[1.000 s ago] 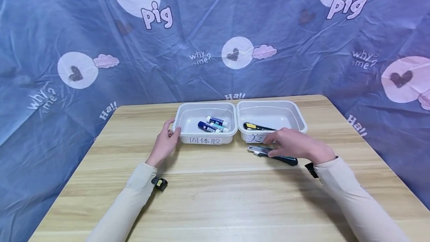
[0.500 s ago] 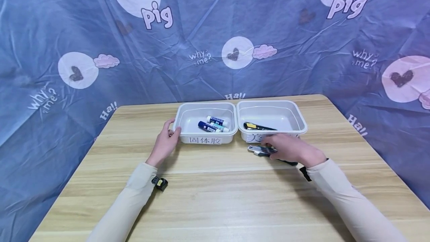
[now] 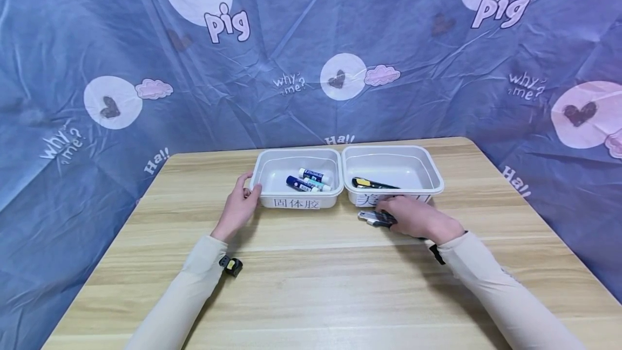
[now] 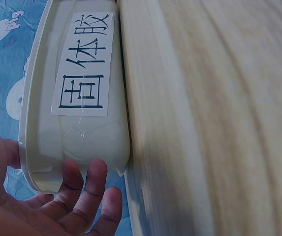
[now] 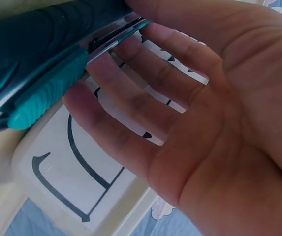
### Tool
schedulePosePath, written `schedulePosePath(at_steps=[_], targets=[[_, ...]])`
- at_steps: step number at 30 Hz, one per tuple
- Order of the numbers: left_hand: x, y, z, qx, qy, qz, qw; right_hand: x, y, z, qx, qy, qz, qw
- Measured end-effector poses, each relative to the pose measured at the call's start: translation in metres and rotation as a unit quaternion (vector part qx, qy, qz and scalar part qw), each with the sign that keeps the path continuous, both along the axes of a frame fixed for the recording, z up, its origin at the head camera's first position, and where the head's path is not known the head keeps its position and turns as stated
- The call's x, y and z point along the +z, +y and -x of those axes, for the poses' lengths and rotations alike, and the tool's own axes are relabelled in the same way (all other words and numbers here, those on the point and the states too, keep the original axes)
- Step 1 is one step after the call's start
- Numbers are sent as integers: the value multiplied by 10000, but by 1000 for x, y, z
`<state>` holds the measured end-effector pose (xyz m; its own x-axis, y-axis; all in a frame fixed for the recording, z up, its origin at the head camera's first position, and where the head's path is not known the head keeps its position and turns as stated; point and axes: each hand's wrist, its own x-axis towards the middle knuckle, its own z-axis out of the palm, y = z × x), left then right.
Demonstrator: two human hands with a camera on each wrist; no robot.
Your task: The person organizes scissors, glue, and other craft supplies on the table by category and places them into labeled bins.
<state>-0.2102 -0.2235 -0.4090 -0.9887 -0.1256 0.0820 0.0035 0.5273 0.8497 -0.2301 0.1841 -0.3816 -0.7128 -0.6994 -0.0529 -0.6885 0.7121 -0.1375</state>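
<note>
My left hand (image 3: 240, 204) grips the left end of a white plastic bin (image 3: 267, 199), thumb and fingers on either side of its rim in the left wrist view. Several glue sticks (image 3: 302, 183) lie inside it. My right hand (image 3: 420, 217) holds a utility knife (image 3: 376, 218) lying on the table before the right bin (image 3: 432, 188). In the right wrist view the dark knife body (image 5: 42, 54) with its teal slider (image 5: 52, 91) sits between thumb and fingertips. The palm hides much of the knife in the head view. A black and yellow utility knife (image 3: 371, 183) lies inside the right bin.
Both bins stand side by side near the back of the wooden table (image 3: 311, 285). Paper labels with Chinese characters, such as the left bin's label (image 3: 296, 203), face me. A blue printed cloth (image 3: 291, 112) hangs behind the table.
My right hand has come down and a little left onto the utility knife, and its fingers have closed around it. The left hand and both bins have stayed in place.
</note>
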Motion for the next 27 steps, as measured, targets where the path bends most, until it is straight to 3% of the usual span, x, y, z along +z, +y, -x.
schedulePosePath(at_steps=[27], targets=[[1, 0, 0, 39, -72, -28, 10000, 10, 0, -6, 540, 246, 336, 9977]])
